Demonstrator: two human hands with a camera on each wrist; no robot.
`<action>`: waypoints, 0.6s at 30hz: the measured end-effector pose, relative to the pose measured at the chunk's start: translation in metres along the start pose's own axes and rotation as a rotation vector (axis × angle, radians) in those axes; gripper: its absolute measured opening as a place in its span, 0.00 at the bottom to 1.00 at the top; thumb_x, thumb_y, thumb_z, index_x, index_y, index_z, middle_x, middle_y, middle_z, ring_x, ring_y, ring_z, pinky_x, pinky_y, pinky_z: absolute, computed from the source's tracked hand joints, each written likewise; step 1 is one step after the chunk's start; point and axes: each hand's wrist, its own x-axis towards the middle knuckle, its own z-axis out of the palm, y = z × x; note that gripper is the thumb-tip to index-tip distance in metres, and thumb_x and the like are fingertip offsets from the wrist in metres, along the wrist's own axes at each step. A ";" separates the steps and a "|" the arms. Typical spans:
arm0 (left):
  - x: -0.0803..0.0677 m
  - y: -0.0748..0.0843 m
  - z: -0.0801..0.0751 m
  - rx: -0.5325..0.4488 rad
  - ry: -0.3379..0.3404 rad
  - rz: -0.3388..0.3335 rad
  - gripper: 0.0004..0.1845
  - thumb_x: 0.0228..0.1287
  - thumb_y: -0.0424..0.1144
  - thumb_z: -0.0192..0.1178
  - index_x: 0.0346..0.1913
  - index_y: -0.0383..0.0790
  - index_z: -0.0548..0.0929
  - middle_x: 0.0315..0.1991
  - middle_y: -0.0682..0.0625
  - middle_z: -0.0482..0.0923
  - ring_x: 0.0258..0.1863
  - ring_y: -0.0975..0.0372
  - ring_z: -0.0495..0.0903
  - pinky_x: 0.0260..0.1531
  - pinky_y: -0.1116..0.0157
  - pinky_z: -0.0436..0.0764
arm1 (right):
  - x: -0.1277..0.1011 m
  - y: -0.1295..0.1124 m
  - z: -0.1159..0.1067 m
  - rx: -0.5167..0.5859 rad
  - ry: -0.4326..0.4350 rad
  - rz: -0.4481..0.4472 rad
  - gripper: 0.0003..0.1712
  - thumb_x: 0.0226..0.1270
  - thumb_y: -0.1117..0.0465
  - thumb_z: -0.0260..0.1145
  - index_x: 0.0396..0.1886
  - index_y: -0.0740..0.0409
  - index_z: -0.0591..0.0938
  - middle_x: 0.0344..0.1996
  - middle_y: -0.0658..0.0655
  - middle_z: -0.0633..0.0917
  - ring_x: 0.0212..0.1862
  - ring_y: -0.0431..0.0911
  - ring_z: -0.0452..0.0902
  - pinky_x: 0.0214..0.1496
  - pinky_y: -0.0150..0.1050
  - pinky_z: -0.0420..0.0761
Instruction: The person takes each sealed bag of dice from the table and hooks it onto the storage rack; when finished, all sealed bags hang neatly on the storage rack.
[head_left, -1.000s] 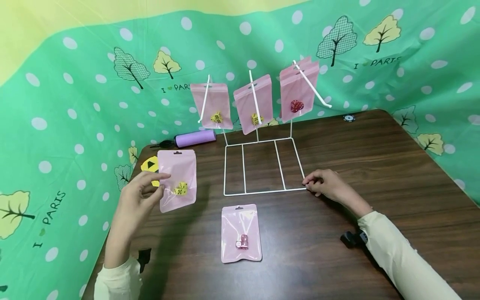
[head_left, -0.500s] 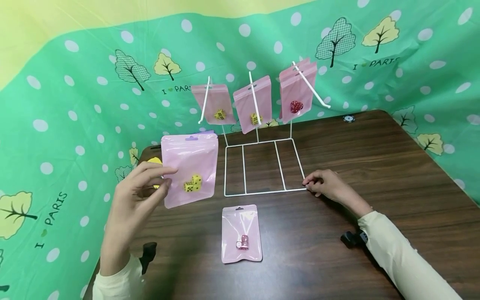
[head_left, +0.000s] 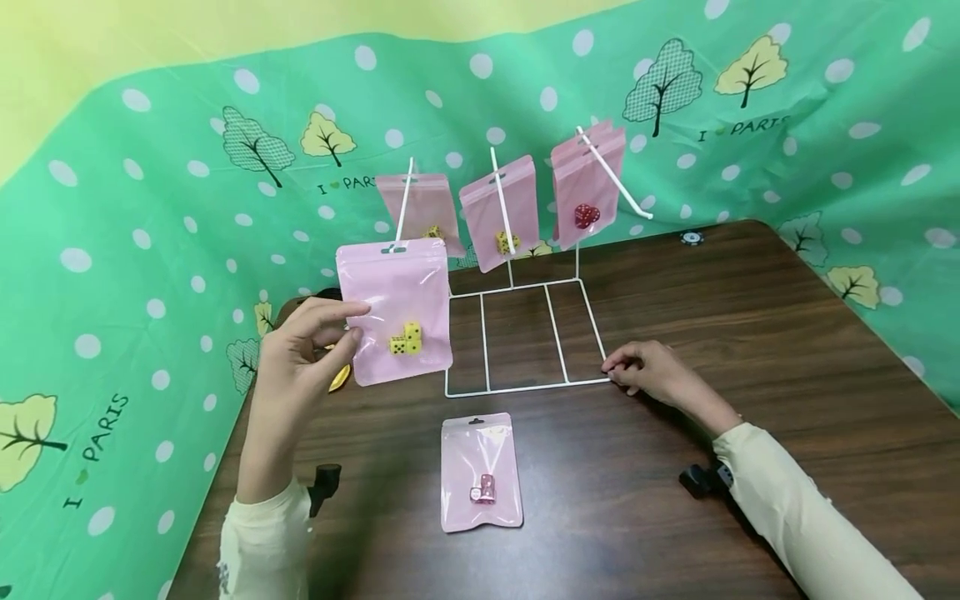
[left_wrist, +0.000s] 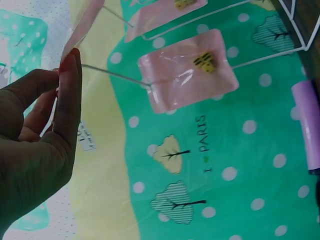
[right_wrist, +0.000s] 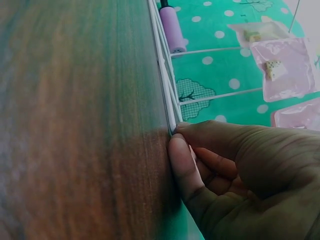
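1. The left hand (head_left: 303, 350) pinches the side edge of a pink bag (head_left: 395, 310) between thumb and fingers and holds it upright above the table (head_left: 750, 333), just in front of the left hook (head_left: 405, 202) of the wire rack (head_left: 525, 333). Two yellow dice (head_left: 406, 339) sit inside it.
2. A second pink bag with pink dice (head_left: 481, 472) lies flat near the table's front edge.
3. The right hand (head_left: 651, 371), fingers curled, grips the rack's front right corner against the table.
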 end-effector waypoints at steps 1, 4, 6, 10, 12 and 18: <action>0.001 -0.003 0.001 -0.002 0.003 -0.011 0.16 0.70 0.17 0.65 0.56 0.30 0.90 0.50 0.47 0.82 0.34 0.64 0.83 0.25 0.74 0.75 | 0.000 0.000 0.000 -0.002 -0.002 -0.002 0.07 0.77 0.72 0.67 0.48 0.71 0.88 0.37 0.59 0.85 0.33 0.46 0.82 0.32 0.37 0.85; 0.004 -0.010 0.004 -0.010 0.012 -0.040 0.15 0.71 0.19 0.65 0.56 0.31 0.90 0.51 0.47 0.82 0.34 0.63 0.87 0.27 0.74 0.78 | 0.000 -0.001 -0.002 -0.007 -0.004 0.002 0.07 0.77 0.71 0.67 0.48 0.71 0.87 0.37 0.60 0.85 0.33 0.46 0.82 0.32 0.37 0.85; 0.007 -0.015 0.006 -0.011 0.018 -0.049 0.15 0.72 0.20 0.65 0.56 0.31 0.90 0.51 0.47 0.82 0.35 0.63 0.87 0.28 0.74 0.79 | 0.001 -0.001 -0.003 -0.008 -0.006 0.007 0.07 0.77 0.71 0.66 0.48 0.71 0.87 0.38 0.60 0.85 0.33 0.46 0.82 0.32 0.37 0.85; 0.016 -0.027 0.011 0.011 0.036 -0.052 0.14 0.72 0.21 0.66 0.57 0.33 0.91 0.49 0.47 0.82 0.34 0.65 0.87 0.31 0.74 0.80 | 0.000 -0.001 -0.003 -0.008 -0.011 0.023 0.08 0.78 0.70 0.66 0.49 0.70 0.88 0.39 0.60 0.85 0.33 0.46 0.82 0.34 0.37 0.85; 0.021 -0.034 0.014 0.022 0.047 -0.059 0.14 0.72 0.22 0.66 0.57 0.33 0.91 0.48 0.47 0.82 0.34 0.67 0.86 0.33 0.75 0.81 | 0.000 0.000 -0.001 -0.006 -0.014 0.029 0.08 0.78 0.70 0.66 0.49 0.69 0.88 0.39 0.60 0.85 0.33 0.46 0.82 0.34 0.37 0.85; 0.041 -0.054 0.024 -0.003 0.080 -0.079 0.14 0.73 0.22 0.65 0.58 0.32 0.90 0.47 0.45 0.81 0.35 0.67 0.86 0.34 0.76 0.82 | 0.001 0.003 0.000 -0.012 -0.005 0.025 0.08 0.78 0.70 0.65 0.49 0.69 0.88 0.37 0.58 0.85 0.33 0.47 0.82 0.33 0.37 0.85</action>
